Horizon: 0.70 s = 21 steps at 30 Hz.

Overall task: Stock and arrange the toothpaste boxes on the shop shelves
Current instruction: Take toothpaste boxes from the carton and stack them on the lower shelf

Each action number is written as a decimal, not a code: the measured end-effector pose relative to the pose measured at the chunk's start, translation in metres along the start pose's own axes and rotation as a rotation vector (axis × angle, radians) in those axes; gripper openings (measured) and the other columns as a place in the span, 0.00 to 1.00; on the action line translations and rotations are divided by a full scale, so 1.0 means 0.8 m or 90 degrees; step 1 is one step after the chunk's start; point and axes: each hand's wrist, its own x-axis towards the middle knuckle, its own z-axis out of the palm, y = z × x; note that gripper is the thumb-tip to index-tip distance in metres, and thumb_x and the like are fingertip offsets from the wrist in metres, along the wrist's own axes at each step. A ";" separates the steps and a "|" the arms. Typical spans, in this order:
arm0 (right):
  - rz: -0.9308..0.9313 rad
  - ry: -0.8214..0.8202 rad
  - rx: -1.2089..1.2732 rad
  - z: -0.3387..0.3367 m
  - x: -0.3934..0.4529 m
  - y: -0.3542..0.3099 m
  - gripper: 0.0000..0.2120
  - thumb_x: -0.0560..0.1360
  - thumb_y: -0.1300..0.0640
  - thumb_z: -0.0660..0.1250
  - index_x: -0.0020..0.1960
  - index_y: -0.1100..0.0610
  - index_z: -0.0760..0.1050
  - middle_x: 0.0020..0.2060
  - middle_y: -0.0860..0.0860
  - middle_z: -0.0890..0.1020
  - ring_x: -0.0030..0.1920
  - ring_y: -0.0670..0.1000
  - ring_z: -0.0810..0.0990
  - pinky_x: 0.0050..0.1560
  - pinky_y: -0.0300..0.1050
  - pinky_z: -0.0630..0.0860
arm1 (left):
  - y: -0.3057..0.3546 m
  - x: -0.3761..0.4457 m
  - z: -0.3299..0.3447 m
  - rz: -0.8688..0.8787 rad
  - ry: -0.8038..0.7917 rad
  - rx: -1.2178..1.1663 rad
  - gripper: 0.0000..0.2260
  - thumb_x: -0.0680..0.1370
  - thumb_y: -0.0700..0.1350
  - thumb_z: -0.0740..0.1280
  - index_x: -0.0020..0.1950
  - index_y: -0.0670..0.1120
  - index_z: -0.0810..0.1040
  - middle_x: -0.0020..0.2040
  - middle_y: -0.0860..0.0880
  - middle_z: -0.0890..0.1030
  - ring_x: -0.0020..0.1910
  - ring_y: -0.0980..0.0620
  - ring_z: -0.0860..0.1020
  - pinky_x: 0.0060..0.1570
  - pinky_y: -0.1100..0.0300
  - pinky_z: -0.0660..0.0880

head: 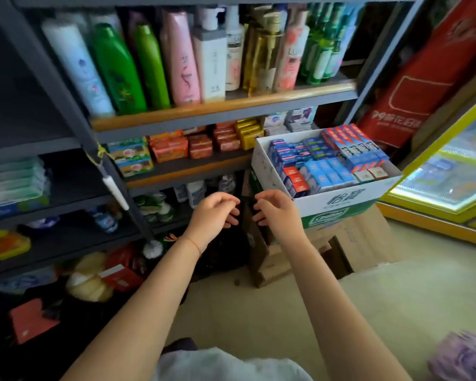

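1. Shop shelves (220, 105) held shampoo bottles (176, 59) and soap.
2. Toothpaste boxes (327, 160) sat in white carton (341, 198), right of hands.
3. Left hand (212, 215) and right hand (278, 213) hovered loosely curled, holding nothing.

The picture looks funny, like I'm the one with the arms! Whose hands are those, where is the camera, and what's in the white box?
There is no machine here, just a person. The camera sits on the person's head and looks forward and down, so you see their own two arms reaching out, as if they were yours.

The left hand and the right hand float close together in front of the shelves. Their fingers are loosely curled, and there is nothing in either grip.

To the right is a white carton standing on other cardboard boxes. It is full of toothpaste boxes, mostly blue and red, packed side by side.

On the shelf up top stand tall bottles: green, pink, white and gold. The shelf below holds small packets in stacks.
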 end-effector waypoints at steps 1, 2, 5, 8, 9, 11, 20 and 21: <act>0.005 0.020 0.000 -0.022 0.005 0.001 0.08 0.79 0.63 0.62 0.46 0.52 0.75 0.39 0.53 0.81 0.31 0.45 0.80 0.36 0.40 0.76 | 0.011 0.006 0.017 0.020 -0.006 0.029 0.09 0.83 0.44 0.61 0.52 0.47 0.81 0.45 0.46 0.83 0.41 0.49 0.83 0.42 0.58 0.78; 0.008 0.035 0.001 -0.041 0.012 0.003 0.08 0.79 0.63 0.62 0.46 0.52 0.75 0.39 0.53 0.81 0.31 0.45 0.80 0.37 0.41 0.76 | 0.020 0.013 0.033 0.037 -0.015 0.057 0.09 0.83 0.44 0.61 0.51 0.48 0.81 0.45 0.47 0.83 0.41 0.49 0.83 0.43 0.57 0.78; 0.015 0.043 0.000 -0.079 0.033 0.011 0.05 0.78 0.62 0.62 0.50 0.56 0.76 0.41 0.55 0.82 0.33 0.47 0.81 0.39 0.46 0.77 | 0.034 0.038 0.074 0.068 -0.040 0.121 0.08 0.82 0.44 0.61 0.49 0.50 0.80 0.45 0.48 0.83 0.41 0.48 0.83 0.44 0.57 0.77; 0.014 0.037 -0.039 -0.109 0.066 0.021 0.04 0.79 0.60 0.63 0.51 0.55 0.76 0.42 0.55 0.83 0.38 0.53 0.83 0.40 0.46 0.79 | 0.038 0.076 0.109 0.077 -0.024 0.142 0.08 0.82 0.44 0.62 0.49 0.50 0.80 0.44 0.49 0.83 0.39 0.52 0.82 0.43 0.60 0.77; 0.010 0.036 -0.050 -0.119 0.079 0.023 0.04 0.79 0.60 0.63 0.51 0.55 0.76 0.41 0.55 0.83 0.38 0.53 0.82 0.37 0.42 0.79 | 0.040 0.090 0.119 0.081 -0.013 0.142 0.08 0.81 0.44 0.62 0.48 0.51 0.80 0.44 0.50 0.82 0.39 0.53 0.82 0.43 0.60 0.77; -0.001 0.042 -0.074 -0.140 0.110 0.026 0.04 0.79 0.61 0.62 0.51 0.56 0.76 0.41 0.54 0.82 0.38 0.52 0.81 0.36 0.40 0.77 | 0.040 0.125 0.141 0.097 0.010 0.143 0.08 0.80 0.43 0.64 0.45 0.53 0.79 0.43 0.53 0.82 0.41 0.54 0.81 0.44 0.58 0.76; -0.004 0.056 -0.301 -0.213 0.289 0.043 0.06 0.78 0.58 0.64 0.53 0.54 0.77 0.44 0.49 0.80 0.44 0.51 0.78 0.47 0.47 0.75 | 0.036 0.311 0.223 0.248 0.052 0.303 0.24 0.70 0.58 0.61 0.58 0.45 0.82 0.62 0.47 0.78 0.65 0.47 0.74 0.68 0.51 0.69; -0.027 0.061 -0.329 -0.221 0.307 0.042 0.06 0.78 0.60 0.64 0.54 0.55 0.77 0.46 0.51 0.79 0.46 0.51 0.77 0.48 0.47 0.74 | 0.038 0.324 0.231 0.260 0.045 0.359 0.28 0.69 0.60 0.59 0.61 0.45 0.81 0.65 0.46 0.77 0.67 0.44 0.72 0.69 0.48 0.67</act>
